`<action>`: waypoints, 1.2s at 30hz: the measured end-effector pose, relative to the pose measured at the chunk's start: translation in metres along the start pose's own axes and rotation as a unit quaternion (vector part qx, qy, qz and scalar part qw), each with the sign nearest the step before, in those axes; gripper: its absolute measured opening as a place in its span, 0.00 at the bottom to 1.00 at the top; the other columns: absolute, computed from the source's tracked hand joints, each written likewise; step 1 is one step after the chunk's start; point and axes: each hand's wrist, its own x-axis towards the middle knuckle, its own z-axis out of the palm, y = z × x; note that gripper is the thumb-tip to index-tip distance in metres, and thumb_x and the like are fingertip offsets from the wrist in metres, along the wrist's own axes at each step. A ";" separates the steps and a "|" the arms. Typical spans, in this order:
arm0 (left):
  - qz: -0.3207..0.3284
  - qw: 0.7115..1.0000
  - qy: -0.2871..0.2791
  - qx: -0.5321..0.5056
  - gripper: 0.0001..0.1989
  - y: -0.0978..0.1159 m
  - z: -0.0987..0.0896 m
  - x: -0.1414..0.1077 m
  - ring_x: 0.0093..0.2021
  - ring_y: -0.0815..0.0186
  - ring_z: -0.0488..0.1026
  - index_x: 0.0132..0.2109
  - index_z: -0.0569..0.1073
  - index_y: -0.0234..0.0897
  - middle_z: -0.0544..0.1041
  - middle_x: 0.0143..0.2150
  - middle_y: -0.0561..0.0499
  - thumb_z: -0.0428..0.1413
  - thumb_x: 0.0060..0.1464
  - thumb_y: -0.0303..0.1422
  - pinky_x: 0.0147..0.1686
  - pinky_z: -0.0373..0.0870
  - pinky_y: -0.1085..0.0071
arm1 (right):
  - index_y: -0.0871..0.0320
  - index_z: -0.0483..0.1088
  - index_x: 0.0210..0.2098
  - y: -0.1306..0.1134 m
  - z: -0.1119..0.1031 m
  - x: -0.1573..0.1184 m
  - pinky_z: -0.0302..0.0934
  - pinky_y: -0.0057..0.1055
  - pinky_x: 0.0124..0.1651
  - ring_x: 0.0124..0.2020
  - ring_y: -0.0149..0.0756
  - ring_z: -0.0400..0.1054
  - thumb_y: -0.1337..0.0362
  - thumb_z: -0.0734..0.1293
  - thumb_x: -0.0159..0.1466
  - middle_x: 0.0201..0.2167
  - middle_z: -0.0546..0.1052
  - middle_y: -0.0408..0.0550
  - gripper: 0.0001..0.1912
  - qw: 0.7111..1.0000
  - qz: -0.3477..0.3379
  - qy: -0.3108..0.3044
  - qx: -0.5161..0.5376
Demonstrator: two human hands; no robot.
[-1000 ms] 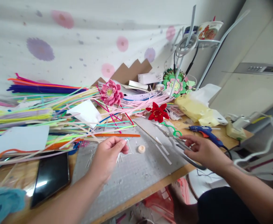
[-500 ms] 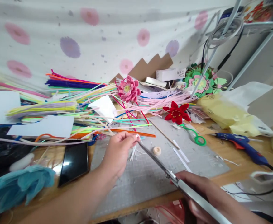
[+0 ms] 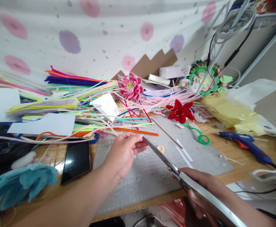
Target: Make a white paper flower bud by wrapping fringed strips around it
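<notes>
My left hand [image 3: 122, 154] is over the grey cutting mat [image 3: 133, 195], its thumb and forefinger pinched on a tiny white piece [image 3: 142, 136], mostly hidden by the fingertips. My right hand [image 3: 199, 186] is wrapped round the handles of silver scissors [image 3: 160, 155]. Their long blades look nearly closed and point up and left, with the tips at the white piece by my left fingertips. Just behind the blades, a small round wooden piece [image 3: 161, 148] lies on the mat. White paper strips [image 3: 184, 157] and thin white scraps lie there too.
Bundles of coloured pipe cleaners [image 3: 45, 105] fill the back left. A pink flower [image 3: 130, 86] and a red flower [image 3: 180, 111] are behind the mat. Green-handled scissors [image 3: 203, 139] and a blue glue gun [image 3: 249, 146] lie right; a black phone [image 3: 76, 162] and blue petals [image 3: 22, 183] left.
The view has shifted slightly. My left hand's lower fingers have spread a little below the pinch. The scissors remain in my right hand, tips still at the white piece.
</notes>
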 end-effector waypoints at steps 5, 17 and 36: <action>0.004 1.000 -0.002 -0.007 0.05 0.001 0.000 -0.001 0.28 0.66 0.76 0.25 0.72 0.30 0.78 0.25 0.48 0.61 0.44 0.26 0.33 0.74 0.69 | 0.57 0.67 0.55 0.003 0.007 0.003 0.60 0.23 0.18 0.24 0.34 0.68 0.37 0.62 0.56 0.27 0.71 0.48 0.37 0.998 0.043 0.028 0.039; 0.011 1.000 -0.010 -0.015 0.05 -0.001 -0.001 0.000 0.29 0.66 0.76 0.25 0.72 0.31 0.78 0.26 0.49 0.61 0.44 0.25 0.34 0.73 0.68 | 0.54 0.70 0.49 -0.007 0.006 0.007 0.53 0.22 0.17 0.19 0.28 0.62 0.38 0.61 0.59 0.21 0.68 0.43 0.31 0.999 -0.019 -0.002 0.031; 0.083 0.995 -0.030 -0.043 0.03 0.004 -0.005 0.006 0.30 0.69 0.73 0.25 0.75 0.34 0.75 0.25 0.52 0.61 0.44 0.26 0.38 0.70 0.71 | 0.53 0.78 0.43 -0.013 -0.024 0.000 0.70 0.33 0.39 0.38 0.48 0.76 0.60 0.68 0.51 0.39 0.81 0.53 0.19 0.963 -0.047 0.121 -0.238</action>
